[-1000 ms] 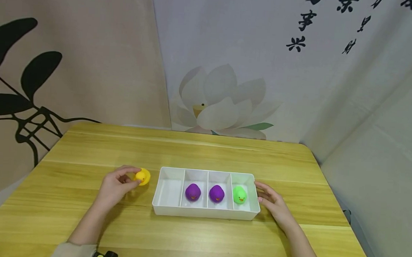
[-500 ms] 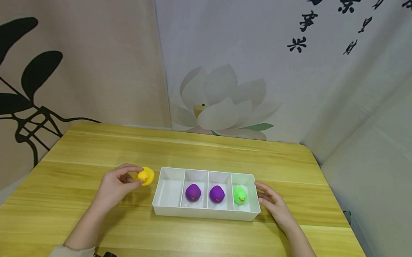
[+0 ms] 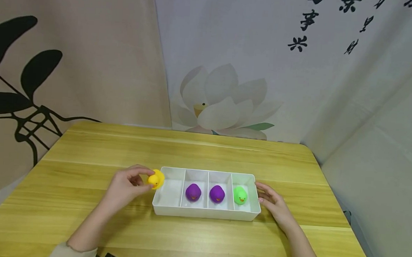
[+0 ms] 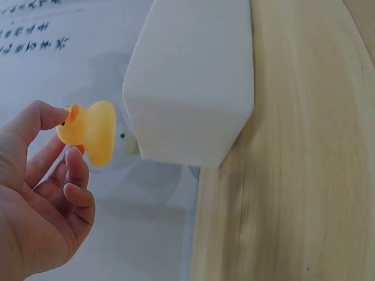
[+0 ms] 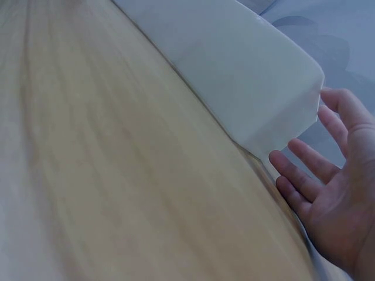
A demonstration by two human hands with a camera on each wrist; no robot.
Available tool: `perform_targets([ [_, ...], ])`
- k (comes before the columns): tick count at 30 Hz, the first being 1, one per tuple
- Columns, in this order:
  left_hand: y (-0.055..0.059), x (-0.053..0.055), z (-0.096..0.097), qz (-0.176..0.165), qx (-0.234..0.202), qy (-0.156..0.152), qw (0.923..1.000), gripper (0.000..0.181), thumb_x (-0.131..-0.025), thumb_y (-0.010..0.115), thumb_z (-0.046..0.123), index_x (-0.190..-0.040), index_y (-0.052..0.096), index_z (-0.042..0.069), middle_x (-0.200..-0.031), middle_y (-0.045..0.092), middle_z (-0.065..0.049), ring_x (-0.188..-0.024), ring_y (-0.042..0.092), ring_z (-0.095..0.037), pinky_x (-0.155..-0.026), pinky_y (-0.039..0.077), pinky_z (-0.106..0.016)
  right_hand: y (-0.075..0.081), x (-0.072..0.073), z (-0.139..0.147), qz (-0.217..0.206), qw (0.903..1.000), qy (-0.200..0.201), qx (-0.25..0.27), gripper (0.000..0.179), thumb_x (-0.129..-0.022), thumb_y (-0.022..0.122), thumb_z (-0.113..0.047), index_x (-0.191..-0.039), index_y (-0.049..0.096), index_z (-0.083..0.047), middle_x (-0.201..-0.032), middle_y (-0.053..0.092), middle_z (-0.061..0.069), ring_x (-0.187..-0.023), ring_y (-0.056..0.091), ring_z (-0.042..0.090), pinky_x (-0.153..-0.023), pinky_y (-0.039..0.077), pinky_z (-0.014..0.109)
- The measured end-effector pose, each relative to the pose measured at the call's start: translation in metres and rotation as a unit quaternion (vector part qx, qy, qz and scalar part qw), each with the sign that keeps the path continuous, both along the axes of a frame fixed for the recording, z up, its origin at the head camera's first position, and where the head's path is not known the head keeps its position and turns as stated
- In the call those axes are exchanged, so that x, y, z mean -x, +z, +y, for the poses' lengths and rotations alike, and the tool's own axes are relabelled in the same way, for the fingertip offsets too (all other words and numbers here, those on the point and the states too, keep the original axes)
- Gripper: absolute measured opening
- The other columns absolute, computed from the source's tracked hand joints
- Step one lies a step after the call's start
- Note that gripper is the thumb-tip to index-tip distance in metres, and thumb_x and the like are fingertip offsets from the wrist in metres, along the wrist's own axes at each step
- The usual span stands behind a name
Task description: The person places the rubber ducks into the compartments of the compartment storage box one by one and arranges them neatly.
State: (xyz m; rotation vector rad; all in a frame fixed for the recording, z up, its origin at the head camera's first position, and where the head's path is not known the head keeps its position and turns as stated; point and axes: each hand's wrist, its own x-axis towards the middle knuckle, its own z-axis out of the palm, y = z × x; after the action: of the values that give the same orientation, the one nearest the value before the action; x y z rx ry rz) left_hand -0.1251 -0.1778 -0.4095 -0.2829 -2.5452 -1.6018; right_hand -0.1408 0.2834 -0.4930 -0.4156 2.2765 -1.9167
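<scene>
A yellow rubber duck (image 3: pixel 156 179) is pinched between the thumb and fingers of my left hand (image 3: pixel 127 184), at the left end of a white divided box (image 3: pixel 205 213). The left wrist view has the duck (image 4: pixel 94 132) in the air beside the box's end wall (image 4: pixel 181 129). My right hand (image 3: pixel 275 206) rests its fingertips against the box's right end, its fingers fairly straight in the right wrist view. Purple rubber ducks (image 3: pixel 193 192) sit one each in the two middle compartments. A green duck (image 3: pixel 239 195) occupies the rightmost one. Nothing lies in the leftmost compartment.
The box stands on a wooden table (image 3: pixel 200 240). Behind the table hangs a pale curtain (image 3: pixel 231 40) printed with a lotus and dark writing. Another light cloth (image 3: pixel 383 153) runs along the right side.
My left hand has moved right with the yellow duck, from beside the box to its left rim. The right hand and the box have stayed in place.
</scene>
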Motion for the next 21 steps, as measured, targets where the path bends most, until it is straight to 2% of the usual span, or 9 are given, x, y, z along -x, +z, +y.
perform_targets([
  [8,0.002,0.004,0.011,-0.004,0.022,-0.040,0.9990,0.028,-0.072,0.082,0.004,-0.098,0.073,0.007,-0.102,0.067,-0.004,-0.063,0.053,-0.016,-0.050,0.045,-0.025,0.000,0.000,0.000,0.000,1.0000,0.000,-0.005,0.049,-0.095,0.058,-0.010,-0.140,0.042,0.002,-0.143,0.039,0.023,-0.116,0.053,0.015,-0.092,0.044,0.025],
  [21,-0.008,0.019,0.020,-0.009,0.066,-0.076,0.9948,0.026,-0.070,0.083,0.003,-0.093,0.074,0.009,-0.096,0.067,-0.001,-0.059,0.050,-0.015,-0.046,0.042,-0.023,-0.001,0.001,0.000,-0.001,1.0000,0.003,0.004,0.049,-0.095,0.058,-0.010,-0.140,0.041,0.002,-0.144,0.038,0.025,-0.116,0.053,0.012,-0.092,0.045,0.026],
])
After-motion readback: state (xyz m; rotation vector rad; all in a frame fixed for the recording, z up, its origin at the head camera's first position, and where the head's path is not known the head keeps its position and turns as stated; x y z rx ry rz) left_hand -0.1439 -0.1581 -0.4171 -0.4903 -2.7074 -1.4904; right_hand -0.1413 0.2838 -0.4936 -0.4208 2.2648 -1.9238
